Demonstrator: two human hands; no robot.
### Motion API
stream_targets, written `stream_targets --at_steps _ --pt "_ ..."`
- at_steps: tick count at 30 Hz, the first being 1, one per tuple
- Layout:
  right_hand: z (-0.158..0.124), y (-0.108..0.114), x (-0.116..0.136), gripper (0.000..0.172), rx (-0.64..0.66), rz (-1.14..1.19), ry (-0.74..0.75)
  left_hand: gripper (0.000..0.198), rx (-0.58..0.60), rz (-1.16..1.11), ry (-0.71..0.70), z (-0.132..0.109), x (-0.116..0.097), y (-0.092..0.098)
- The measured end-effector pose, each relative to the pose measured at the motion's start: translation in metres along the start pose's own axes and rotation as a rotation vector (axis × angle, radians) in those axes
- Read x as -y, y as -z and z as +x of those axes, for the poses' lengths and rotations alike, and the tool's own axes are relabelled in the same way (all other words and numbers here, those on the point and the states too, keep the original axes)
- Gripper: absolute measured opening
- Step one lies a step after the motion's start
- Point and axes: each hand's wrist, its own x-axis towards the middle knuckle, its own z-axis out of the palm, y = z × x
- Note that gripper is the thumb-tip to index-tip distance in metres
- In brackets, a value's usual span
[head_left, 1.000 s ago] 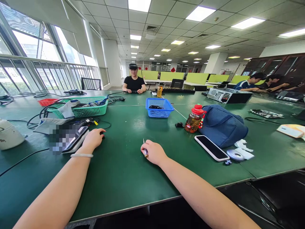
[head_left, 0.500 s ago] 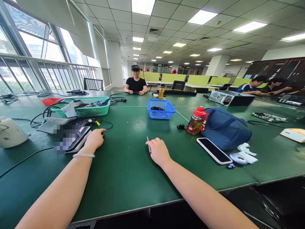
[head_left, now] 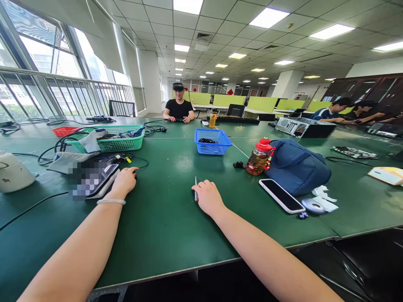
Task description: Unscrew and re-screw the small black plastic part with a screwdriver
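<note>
My right hand (head_left: 208, 196) rests on the green table (head_left: 163, 218), fingers curled round a thin pen-like tool (head_left: 195, 187) whose tip sticks up past the knuckles. My left hand (head_left: 125, 181) lies knuckles up to the left, fingers closed over a small dark object that is mostly hidden. A white bracelet (head_left: 111, 201) circles that wrist. Right beside the left hand sits a flat device with a dark screen (head_left: 96, 179), partly blurred.
A blue basket (head_left: 212, 141) and a green basket (head_left: 110, 139) with cables stand further back. A bottle with a red cap (head_left: 258, 157), blue bag (head_left: 297, 166), phone (head_left: 281, 196) lie right. A white appliance (head_left: 14, 172) at left. People sit at the far end and right.
My right hand has turned slightly, so the tool's handle is hidden under the fingers. The view has shifted a little. My left hand has stayed in place.
</note>
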Motion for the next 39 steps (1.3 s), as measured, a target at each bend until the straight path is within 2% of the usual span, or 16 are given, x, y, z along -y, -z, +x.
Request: stream_targets --at_steps 9,20,30,39 --pt "0.0005 -0.0013 -0.0011 0.032 0.011 0.014 -0.011 0.052 -0.006 -0.018 0.007 0.0015 0.0052 -0.0016" --pt "-0.0006 -0.0004 -0.0018 0.034 0.032 0.026 -0.015 0.049 0.002 -0.073 0.017 0.0079 0.0076 -0.0069" --pt "-0.0011 0.0 -0.0024 0.036 0.033 0.039 -0.015 0.051 0.007 -0.12 0.047 0.0049 0.0045 -0.0039" --pt "-0.0018 -0.001 -0.0036 0.037 0.04 0.038 -0.023 0.055 0.063 -0.123 0.052 0.0091 0.0088 0.0005"
